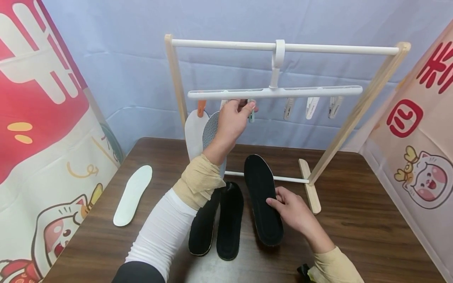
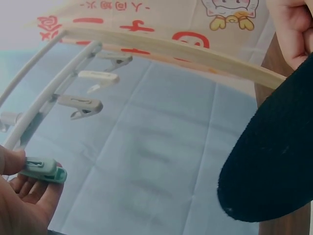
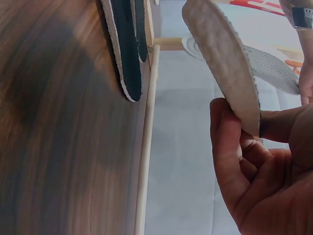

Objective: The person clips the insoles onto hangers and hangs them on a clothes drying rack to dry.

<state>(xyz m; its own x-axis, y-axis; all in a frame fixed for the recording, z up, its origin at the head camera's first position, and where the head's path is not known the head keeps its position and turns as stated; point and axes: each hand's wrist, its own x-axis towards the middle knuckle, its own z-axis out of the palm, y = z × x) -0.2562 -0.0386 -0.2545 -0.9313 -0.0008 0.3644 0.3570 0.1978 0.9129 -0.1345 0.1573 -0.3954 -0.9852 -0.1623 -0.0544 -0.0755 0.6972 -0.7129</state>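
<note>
My left hand (image 1: 231, 124) pinches a mint-green clip (image 2: 44, 169) under the white hanger bar (image 1: 233, 94); the clip holds no insole. In the right wrist view my right hand (image 3: 269, 166) grips the edge of an insole (image 3: 227, 58), thumb on one face and fingers on the other. From the head view that insole (image 1: 263, 200) is black on top, raised over the table below the hanger. A white insole (image 1: 194, 133) hangs from an orange clip (image 1: 201, 108) at the hanger's left end, and a grey insole (image 1: 210, 129) hangs beside it, partly behind my left hand.
Two black insoles (image 1: 230, 224) lie side by side on the wooden table (image 1: 364, 220), one partly under my left sleeve. A white insole (image 1: 132, 196) lies at the left. The rack's wooden leg (image 1: 348, 122) stands right; several clips (image 1: 312, 108) hang from the hanger's right half.
</note>
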